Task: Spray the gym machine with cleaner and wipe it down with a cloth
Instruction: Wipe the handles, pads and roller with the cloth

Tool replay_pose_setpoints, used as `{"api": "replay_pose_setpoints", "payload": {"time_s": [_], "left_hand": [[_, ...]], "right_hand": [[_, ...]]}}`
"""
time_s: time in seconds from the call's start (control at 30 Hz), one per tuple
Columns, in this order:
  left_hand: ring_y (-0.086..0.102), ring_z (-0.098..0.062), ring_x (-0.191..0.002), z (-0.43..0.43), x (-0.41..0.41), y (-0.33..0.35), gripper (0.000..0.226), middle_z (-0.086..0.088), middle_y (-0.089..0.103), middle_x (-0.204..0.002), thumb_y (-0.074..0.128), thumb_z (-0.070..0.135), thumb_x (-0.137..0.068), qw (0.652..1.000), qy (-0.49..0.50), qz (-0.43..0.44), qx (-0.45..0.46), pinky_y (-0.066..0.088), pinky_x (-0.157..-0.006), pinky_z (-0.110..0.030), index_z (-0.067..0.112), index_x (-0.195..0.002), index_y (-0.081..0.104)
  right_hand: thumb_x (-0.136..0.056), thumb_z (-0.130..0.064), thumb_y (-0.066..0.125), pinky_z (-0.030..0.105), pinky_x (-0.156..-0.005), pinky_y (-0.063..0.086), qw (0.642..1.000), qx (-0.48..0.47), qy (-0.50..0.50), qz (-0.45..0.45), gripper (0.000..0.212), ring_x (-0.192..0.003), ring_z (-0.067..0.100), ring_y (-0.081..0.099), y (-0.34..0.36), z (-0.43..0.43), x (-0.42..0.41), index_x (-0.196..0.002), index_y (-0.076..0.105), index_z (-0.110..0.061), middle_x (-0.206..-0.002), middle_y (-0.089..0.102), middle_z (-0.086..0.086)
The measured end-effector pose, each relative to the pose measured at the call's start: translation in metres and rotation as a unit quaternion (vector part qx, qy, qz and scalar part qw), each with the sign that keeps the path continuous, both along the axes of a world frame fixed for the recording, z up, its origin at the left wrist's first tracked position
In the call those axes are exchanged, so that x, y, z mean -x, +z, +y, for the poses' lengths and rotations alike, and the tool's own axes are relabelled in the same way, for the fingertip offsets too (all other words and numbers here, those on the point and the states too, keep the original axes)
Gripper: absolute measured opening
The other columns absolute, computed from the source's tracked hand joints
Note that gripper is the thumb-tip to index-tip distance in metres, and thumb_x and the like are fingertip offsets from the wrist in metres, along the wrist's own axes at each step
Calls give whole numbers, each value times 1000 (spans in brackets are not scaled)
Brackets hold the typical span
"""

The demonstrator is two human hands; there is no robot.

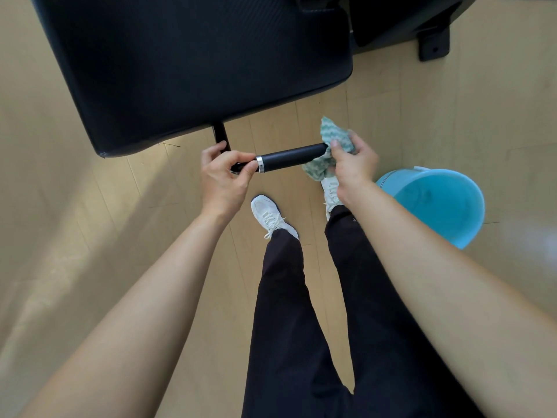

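Note:
A black padded seat [193, 64] of the gym machine fills the upper left of the head view. Below its front edge a black handle bar [291, 158] with a silver ring sticks out to the right. My left hand [224, 176] grips the bar's inner end beside the ring. My right hand [352, 164] holds a green-and-white cloth [330, 134] wrapped over the bar's outer tip. No spray bottle is in sight.
A light blue bucket [437, 203] stands on the wooden floor just right of my right forearm. My legs and white shoes [271, 215] are below the bar. A black machine foot [434, 45] sits at the upper right.

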State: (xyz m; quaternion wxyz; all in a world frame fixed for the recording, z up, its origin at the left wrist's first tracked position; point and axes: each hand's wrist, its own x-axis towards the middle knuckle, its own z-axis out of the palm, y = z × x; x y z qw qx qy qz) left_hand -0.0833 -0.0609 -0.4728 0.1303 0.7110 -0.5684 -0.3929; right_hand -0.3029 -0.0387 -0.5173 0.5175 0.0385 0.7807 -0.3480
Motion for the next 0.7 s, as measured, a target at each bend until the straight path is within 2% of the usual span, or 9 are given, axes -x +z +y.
{"api": "replay_pose_setpoints", "payload": {"time_s": [0.1, 0.2, 0.23, 0.33, 0.43, 0.5, 0.63, 0.7], "left_hand": [[40, -18, -141, 1, 1, 0, 13, 24, 39, -111, 75, 17, -92, 1000, 4, 4, 1, 34, -79, 4, 16, -104, 79], [39, -18, -142, 1, 2, 0, 13, 27, 36, -110, 74, 16, -92, 1000, 6, 7, 5, 35, -78, 4, 14, -104, 79], [38, -17, -142, 1, 2, 0, 13, 27, 36, -110, 74, 16, -92, 1000, 6, 9, 5, 36, -77, 4, 14, -104, 79], [37, -14, -140, 1, 1, 1, 12, 23, 40, -109, 74, 14, -92, 1000, 3, 20, 6, 39, -77, 2, 12, -103, 79], [38, -16, -142, 0, 0, 0, 12, 6, 45, -117, 74, 14, -92, 1000, 7, 19, -6, 40, -76, 1, 13, -103, 78], [37, -16, -144, -1, 1, 0, 11, 3, 45, -119, 74, 15, -92, 1000, 10, 18, -15, 39, -76, 1, 15, -103, 79], [37, -19, -143, 1, 4, 2, 13, 22, 40, -108, 73, 12, -93, 1000, 12, 21, 7, 38, -76, 2, 10, -104, 78], [37, -21, -143, 2, 5, 1, 13, 25, 38, -107, 72, 10, -93, 1000, 10, 21, 16, 38, -77, 1, 8, -104, 78]], "right_hand": [[-99, -6, 68, 51, -95, 60, 977, -4, -175, -122, 15, -93, 23, 71, 9, 2, -21, -113, 64, -4, -114, 69, 10], [-102, -10, 63, 48, -86, 59, 934, 14, -266, -239, 6, -89, 23, 68, 23, -5, -59, -103, 59, -6, -117, 66, 15], [-103, -12, 62, 48, -84, 59, 923, 22, -275, -270, 9, -92, 26, 69, 26, -6, -74, -105, 59, -5, -120, 67, 17], [-104, -17, 61, 53, -91, 57, 903, 28, -267, -335, 27, -101, 34, 69, 29, -5, -109, -124, 58, 0, -127, 67, 22], [-102, -13, 62, 52, -91, 56, 904, 21, -266, -334, 39, -107, 36, 67, 28, -5, -100, -136, 55, 5, -133, 65, 25], [-101, -12, 64, 53, -91, 55, 905, 18, -296, -304, 41, -113, 36, 66, 21, -5, -71, -137, 54, 4, -135, 64, 24], [-96, -10, 70, 55, -97, 56, 898, 15, -357, -258, 33, -118, 36, 66, 8, -3, -22, -124, 57, 1, -132, 66, 23], [-98, -13, 69, 53, -95, 57, 899, 16, -347, -266, 35, -116, 35, 67, 10, -4, -32, -127, 56, 1, -131, 66, 22]]}}
